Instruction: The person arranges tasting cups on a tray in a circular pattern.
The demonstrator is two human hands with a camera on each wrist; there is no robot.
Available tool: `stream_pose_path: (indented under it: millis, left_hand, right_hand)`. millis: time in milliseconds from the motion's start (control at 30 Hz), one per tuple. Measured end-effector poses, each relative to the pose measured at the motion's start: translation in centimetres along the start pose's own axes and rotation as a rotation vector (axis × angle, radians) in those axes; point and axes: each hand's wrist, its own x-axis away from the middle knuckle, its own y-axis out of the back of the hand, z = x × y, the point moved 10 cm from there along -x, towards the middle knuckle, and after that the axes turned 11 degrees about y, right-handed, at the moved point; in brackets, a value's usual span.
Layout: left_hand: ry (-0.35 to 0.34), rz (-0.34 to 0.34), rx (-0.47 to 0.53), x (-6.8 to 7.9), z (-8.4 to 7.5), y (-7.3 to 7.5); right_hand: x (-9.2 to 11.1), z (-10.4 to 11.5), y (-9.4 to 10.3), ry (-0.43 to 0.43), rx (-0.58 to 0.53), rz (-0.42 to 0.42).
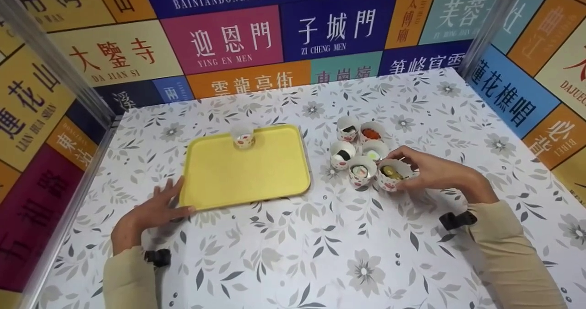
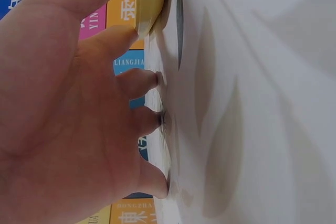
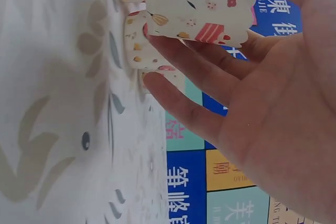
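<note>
My right hand (image 1: pixel 428 169) pinches a patterned paper cup (image 1: pixel 389 183) by its rim. Olive-brown pieces show inside it; the right wrist view shows its scalloped edge and printed sweets (image 3: pixel 197 6). Close against it stand several like cups: one with a pink-and-white roll (image 1: pixel 361 170), one with a white-and-green filling (image 1: pixel 374 152), one with orange-red bits (image 1: pixel 371 132) and two with white-and-black pieces (image 1: pixel 342 154). At the near left corner of a yellow tray (image 1: pixel 247 176), my left hand (image 1: pixel 153 210) rests with fingers spread, thumb and forefinger touching the tray's edges.
Another patterned cup (image 1: pixel 243 138) stands on the tray at its far edge. A white tablecloth (image 1: pixel 293 263) with grey flowers and leaves covers the table. Panels with Chinese lettering (image 1: pixel 224 39) rise behind and beside it. Both wrists wear black bands (image 1: pixel 158 257).
</note>
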Motion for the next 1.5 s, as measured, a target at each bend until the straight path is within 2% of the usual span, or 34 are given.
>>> stream_pose_path:
  millis: [233,533,867,1133,1500]
  left_hand:
    - [0.007,-0.004,-0.033,-0.1,0.0,0.0]
    - [0.0,0.001,-0.019,0.0,0.0,0.1]
    - [-0.001,0.016,0.031,-0.1,0.2,0.0]
    - [0.005,0.005,-0.001,-0.1,0.1,0.0]
    - [0.019,0.012,0.043,0.0,0.2,0.0]
  right_hand:
    - [-0.1,1.6,0.5,0.014,-0.021,-0.05]
    - [-0.5,3.0,1.0,0.04,-0.036,-0.13]
    - [-0.9,3.8,0.8,0.007,-0.039,-0.202]
    - [-1.5,4.6,0.2,0.022,-0.032,-0.216]
    - [-3.8,6.5,-0.6,0.037,-0.064,-0.221]
